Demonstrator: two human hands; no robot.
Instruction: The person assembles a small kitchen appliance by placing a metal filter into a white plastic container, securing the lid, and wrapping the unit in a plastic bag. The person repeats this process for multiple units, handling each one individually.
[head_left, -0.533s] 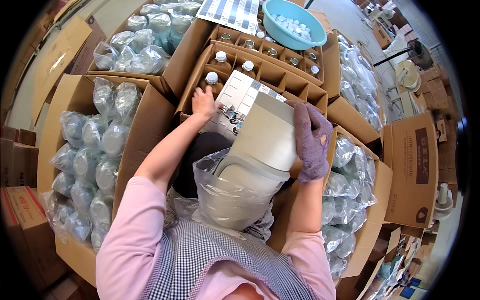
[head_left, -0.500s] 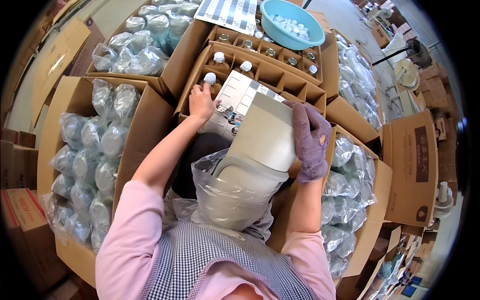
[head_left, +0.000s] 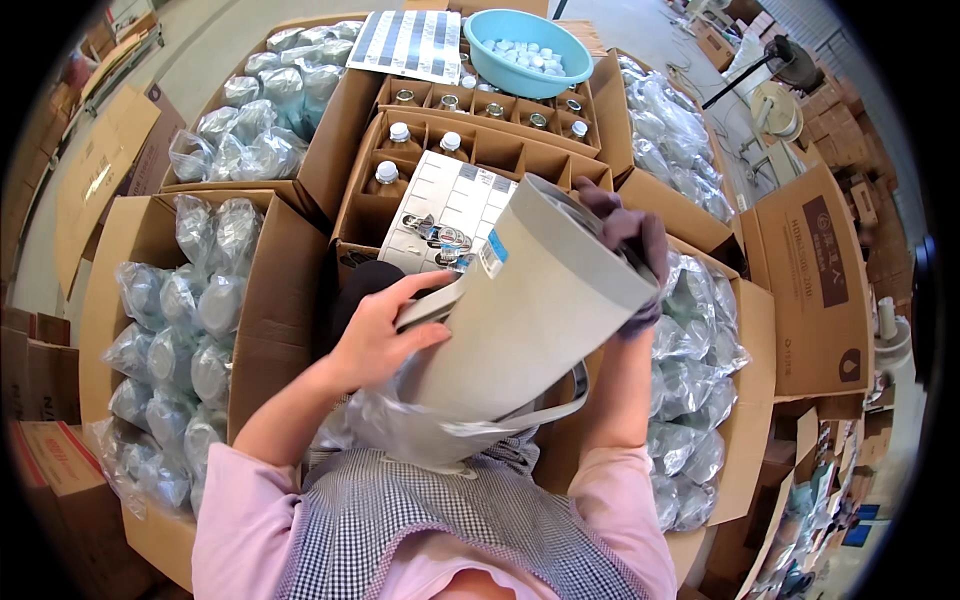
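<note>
Over my lap I hold a large, tapered grey jug-like container (head_left: 520, 300), tilted, with a blue-and-white sticker on its side. My left hand (head_left: 385, 335), bare, pinches the grey handle-like piece (head_left: 428, 308) on its left side between thumb and fingers. The purple-grey glove on my right hand (head_left: 640, 245) is at the container's upper right rim, its fingers partly behind it. A clear plastic bag (head_left: 375, 415) bunches around the lower part, where a grey curved band shows. Beyond lies a white label sheet (head_left: 430, 215) on a divided carton (head_left: 355, 215), beside brown bottles with white caps (head_left: 388, 178).
Cartons of plastic-wrapped clear items (head_left: 185, 320) flank me on the left and on the right (head_left: 690, 400). At the back, a light-blue basin (head_left: 520, 75) of white caps and a printed sheet (head_left: 408, 45) rest on another carton of bottles.
My left hand has left the bottle cap and taken hold of the container's left side. The container has turned and tilted, bringing its blue sticker into view. My right hand has shifted along its rim.
</note>
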